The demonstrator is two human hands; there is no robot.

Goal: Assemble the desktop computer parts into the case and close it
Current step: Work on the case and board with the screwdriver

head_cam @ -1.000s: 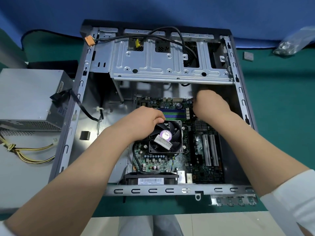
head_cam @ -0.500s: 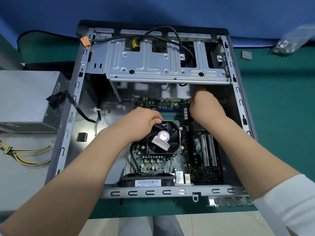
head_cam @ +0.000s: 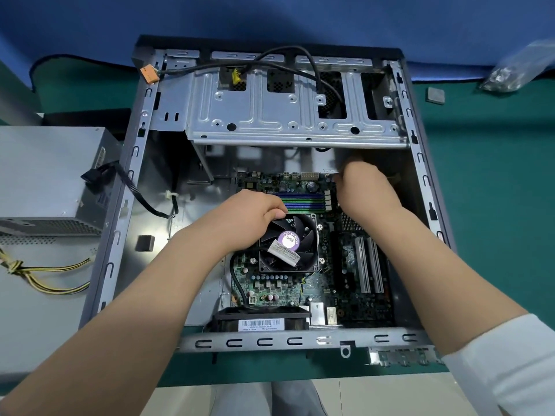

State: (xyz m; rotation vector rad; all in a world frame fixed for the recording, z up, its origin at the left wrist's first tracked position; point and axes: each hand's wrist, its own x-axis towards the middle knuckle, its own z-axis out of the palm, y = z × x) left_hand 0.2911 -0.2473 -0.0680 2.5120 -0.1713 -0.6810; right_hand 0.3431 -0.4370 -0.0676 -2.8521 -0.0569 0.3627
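The computer case (head_cam: 120, 235) lies open on its side on the green bench (head_cam: 495, 205). The green motherboard (head_cam: 300, 283) sits flat inside it, near the person.

The left hand (head_cam: 249, 217) grips the far left corner of the black cooler fan (head_cam: 289, 243), with the fingers curled round its edge. The right hand (head_cam: 365, 187) is curled at the far right corner of the motherboard, just under the metal drive cage (head_cam: 288, 115). It looks like it pinches something small there, but the hand hides it, so I cannot tell what it is.

I think the step in hand is setting the motherboard in its right spot, or fixing its far corner down. The next move likely calls for holding the board steady with the left hand while the right hand works gently at that corner. The space under the drive cage is tight, so the right hand must go slowly.

The gray power supply (head_cam: 51, 175) with its yellow wires (head_cam: 48, 274) sits outside the case on the left, so it is not put in yet. A black cable (head_cam: 144, 193) hangs over the case wall. The case is not closed.

Compared with one second ago, both hands are in nearly the same places. The whole view has only shifted a little, so the head likely moved a bit.
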